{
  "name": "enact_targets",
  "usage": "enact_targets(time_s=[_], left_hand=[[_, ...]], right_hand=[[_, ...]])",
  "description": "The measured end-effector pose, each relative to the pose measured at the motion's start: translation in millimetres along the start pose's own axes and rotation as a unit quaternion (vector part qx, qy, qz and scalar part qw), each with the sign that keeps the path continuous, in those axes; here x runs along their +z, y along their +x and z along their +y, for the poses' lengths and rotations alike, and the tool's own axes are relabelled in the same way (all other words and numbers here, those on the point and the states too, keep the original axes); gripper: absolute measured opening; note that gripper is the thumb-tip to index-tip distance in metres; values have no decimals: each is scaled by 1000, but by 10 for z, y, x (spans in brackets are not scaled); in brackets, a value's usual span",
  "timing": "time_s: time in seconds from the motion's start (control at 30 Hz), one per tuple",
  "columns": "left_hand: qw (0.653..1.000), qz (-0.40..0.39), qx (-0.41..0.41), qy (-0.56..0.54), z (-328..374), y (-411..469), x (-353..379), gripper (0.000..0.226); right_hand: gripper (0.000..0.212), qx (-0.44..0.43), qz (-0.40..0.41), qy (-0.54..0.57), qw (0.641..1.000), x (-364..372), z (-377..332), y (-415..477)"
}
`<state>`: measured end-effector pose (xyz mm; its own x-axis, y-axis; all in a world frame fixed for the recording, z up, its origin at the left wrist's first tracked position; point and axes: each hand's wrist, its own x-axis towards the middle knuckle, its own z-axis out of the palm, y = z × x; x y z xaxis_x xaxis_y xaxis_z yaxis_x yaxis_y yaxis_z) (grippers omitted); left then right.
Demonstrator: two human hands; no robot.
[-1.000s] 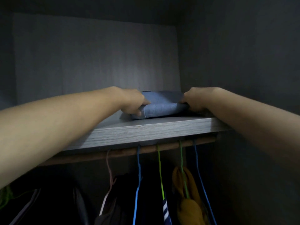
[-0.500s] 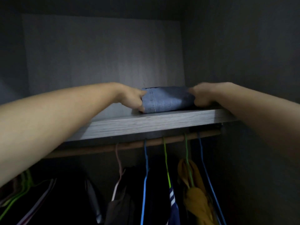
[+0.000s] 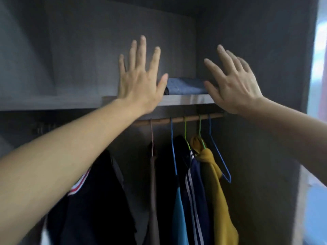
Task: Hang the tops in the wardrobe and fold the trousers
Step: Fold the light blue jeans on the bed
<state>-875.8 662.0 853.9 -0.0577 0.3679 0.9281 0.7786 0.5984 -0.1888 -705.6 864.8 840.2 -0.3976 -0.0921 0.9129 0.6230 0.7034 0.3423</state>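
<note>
Since my left hand [image 3: 139, 80] and right hand [image 3: 233, 85] are both up with fingers spread wide, holding nothing, the folded jeans [image 3: 185, 86] sit on their own on the shelf [image 3: 185, 100], near its front edge and close to the right wall [image 3: 247, 41]. Denim like that should be soft but thick, a bit hefty, not slippery, nothing breakable. If they need a nudge I'd clamp both short ends so the fold holds. There looks to be room above and to the left. Under the rail [image 3: 178, 119] it's packed with tops, plus one bare blue hanger [image 3: 221, 156].
</note>
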Motion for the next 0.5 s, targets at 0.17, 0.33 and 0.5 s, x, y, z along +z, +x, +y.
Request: enact_targets(time_s=[0.17, 0.33, 0.5], left_hand=[[998, -9, 14, -68, 321, -757, -76, 70], [987, -49, 15, -154, 1014, -1542, -25, 73], [977, -61, 64, -193, 1844, -1717, -157, 72]], right_hand=[[65, -6, -94, -79, 992, -598, -90, -597], [66, 74, -157, -105, 979, -1114, 101, -1535], [67, 83, -205, -158, 962, -1619, 597, -2337]])
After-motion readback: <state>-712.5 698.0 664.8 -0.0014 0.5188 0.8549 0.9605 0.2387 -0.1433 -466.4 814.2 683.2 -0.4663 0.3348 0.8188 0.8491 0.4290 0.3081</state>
